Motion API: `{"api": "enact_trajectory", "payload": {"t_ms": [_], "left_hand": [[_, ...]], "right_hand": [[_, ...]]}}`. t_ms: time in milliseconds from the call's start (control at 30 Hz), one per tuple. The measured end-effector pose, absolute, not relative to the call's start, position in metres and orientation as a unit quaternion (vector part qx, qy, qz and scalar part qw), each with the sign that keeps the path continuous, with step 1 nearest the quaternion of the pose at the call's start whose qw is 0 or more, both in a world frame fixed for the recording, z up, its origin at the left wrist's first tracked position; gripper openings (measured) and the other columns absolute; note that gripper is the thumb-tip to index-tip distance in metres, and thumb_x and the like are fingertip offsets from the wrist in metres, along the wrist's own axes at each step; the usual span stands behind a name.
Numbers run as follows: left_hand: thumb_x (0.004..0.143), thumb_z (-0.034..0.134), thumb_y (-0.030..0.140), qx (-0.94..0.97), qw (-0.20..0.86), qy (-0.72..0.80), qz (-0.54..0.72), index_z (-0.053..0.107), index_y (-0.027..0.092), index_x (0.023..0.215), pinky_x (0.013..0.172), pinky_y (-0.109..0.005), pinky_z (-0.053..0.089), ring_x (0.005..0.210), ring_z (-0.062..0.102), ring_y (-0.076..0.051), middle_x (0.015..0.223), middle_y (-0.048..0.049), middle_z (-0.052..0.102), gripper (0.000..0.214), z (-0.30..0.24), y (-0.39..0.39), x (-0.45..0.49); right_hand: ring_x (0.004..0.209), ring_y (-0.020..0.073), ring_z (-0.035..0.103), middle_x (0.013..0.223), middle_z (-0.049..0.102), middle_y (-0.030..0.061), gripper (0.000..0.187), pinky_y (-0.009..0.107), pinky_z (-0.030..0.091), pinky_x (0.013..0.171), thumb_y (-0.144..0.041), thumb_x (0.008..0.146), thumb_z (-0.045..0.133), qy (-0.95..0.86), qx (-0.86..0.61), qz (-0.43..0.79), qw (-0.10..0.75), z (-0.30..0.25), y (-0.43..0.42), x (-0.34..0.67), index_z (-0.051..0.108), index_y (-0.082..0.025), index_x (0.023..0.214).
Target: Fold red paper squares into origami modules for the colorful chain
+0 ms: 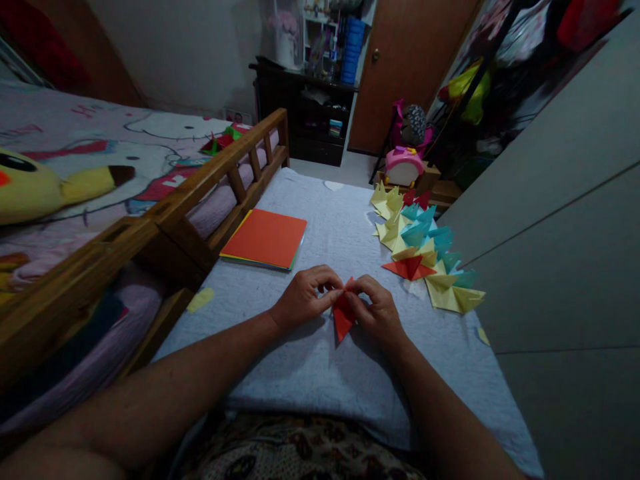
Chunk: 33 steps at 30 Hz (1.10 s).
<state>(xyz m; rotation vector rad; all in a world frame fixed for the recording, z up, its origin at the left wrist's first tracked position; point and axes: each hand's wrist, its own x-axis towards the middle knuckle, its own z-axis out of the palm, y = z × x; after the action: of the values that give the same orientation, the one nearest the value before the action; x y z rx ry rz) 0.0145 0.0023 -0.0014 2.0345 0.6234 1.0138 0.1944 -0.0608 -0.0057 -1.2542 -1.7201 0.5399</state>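
patterned fabric (pixel 295 450) lay nearest, at the bottom edge, with a forearm reaching in on each side. over the pale cloth (pixel 300 380), just past it, was the folded red paper (pixel 344 320), between the two hands, its narrow point aimed back toward the person.

it looked very light and thin, stiff along its folds yet easy to crease or tear, and probably not slippery; the layered folds near the top seemed the surest place to hold, with a light fingertip pinch. the left hand (pixel 311 293) had thumb and forefinger brought together at its upper left edge, and the right hand (pixel 376 310) pinched its upper right side the same way, both grips narrow. whether the other fingers touched it, i could not tell.

farther off, to the left, lay a stack of square sheets (pixel 270 237), orange on top. to the right stood a cluster of folded paper shapes (pixel 453 292), yellow, blue and red. beyond were a pink toy (pixel 404 167) and a wooden door (pixel 400 80).
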Motion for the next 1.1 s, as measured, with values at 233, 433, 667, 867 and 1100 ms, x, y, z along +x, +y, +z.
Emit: {"api": "enact_trajectory", "payload": {"t_ms": [233, 433, 667, 867, 1100], "left_hand": [[0.086, 0.063, 0.011, 0.797, 0.384, 0.245, 0.397, 0.067, 0.016, 0.081, 0.066, -0.025, 0.044, 0.072, 0.057, -0.013, 0.077, -0.0015, 0.064, 0.008, -0.0025, 0.0020, 0.0148], [0.086, 0.062, 0.013, 0.796, 0.388, 0.246, 0.395, 0.067, 0.016, 0.081, 0.065, -0.025, 0.044, 0.071, 0.057, -0.013, 0.076, -0.0012, 0.063, 0.007, -0.0029, 0.0014, 0.0156], [0.084, 0.062, 0.012, 0.798, 0.389, 0.251, 0.386, 0.067, 0.016, 0.080, 0.065, -0.025, 0.044, 0.072, 0.058, -0.013, 0.076, -0.0010, 0.064, 0.008, -0.0011, 0.0004, 0.0158], [0.084, 0.062, 0.013, 0.794, 0.399, 0.255, 0.382, 0.066, 0.016, 0.079, 0.066, -0.025, 0.044, 0.070, 0.057, -0.013, 0.075, -0.0006, 0.063, 0.008, -0.0018, -0.0001, 0.0164], [0.083, 0.063, 0.015, 0.798, 0.398, 0.292, 0.346, 0.067, 0.016, 0.089, 0.066, -0.026, 0.045, 0.075, 0.058, -0.015, 0.084, -0.0021, 0.064, 0.008, -0.0013, 0.0001, 0.0175]], "right_hand": [[0.073, 0.0167, 0.057, 0.077, 0.059, 0.0006, 0.009, 0.030, 0.044, 0.069, -0.020, 0.092, 0.056, -0.701, -0.503, 0.212, 0.459, -0.0055, -0.0606, 0.1955, 0.064, -0.022, 0.087], [0.073, 0.0163, 0.056, 0.077, 0.059, 0.0006, 0.011, 0.029, 0.044, 0.069, -0.018, 0.090, 0.057, -0.696, -0.502, 0.216, 0.466, -0.0039, -0.0611, 0.1942, 0.065, -0.022, 0.084], [0.073, 0.0164, 0.057, 0.076, 0.057, 0.0006, 0.014, 0.030, 0.044, 0.069, -0.017, 0.089, 0.056, -0.692, -0.509, 0.223, 0.461, -0.0003, -0.0622, 0.1921, 0.065, -0.023, 0.079], [0.072, 0.0162, 0.055, 0.074, 0.055, 0.0001, 0.016, 0.030, 0.043, 0.068, -0.014, 0.084, 0.055, -0.682, -0.520, 0.215, 0.467, 0.0009, -0.0631, 0.1886, 0.061, -0.022, 0.072], [0.068, 0.0149, 0.054, 0.072, 0.056, -0.0014, 0.015, 0.029, 0.042, 0.066, -0.016, 0.085, 0.056, -0.642, -0.539, 0.232, 0.494, -0.0010, -0.0620, 0.1896, 0.060, -0.022, 0.072]]}}
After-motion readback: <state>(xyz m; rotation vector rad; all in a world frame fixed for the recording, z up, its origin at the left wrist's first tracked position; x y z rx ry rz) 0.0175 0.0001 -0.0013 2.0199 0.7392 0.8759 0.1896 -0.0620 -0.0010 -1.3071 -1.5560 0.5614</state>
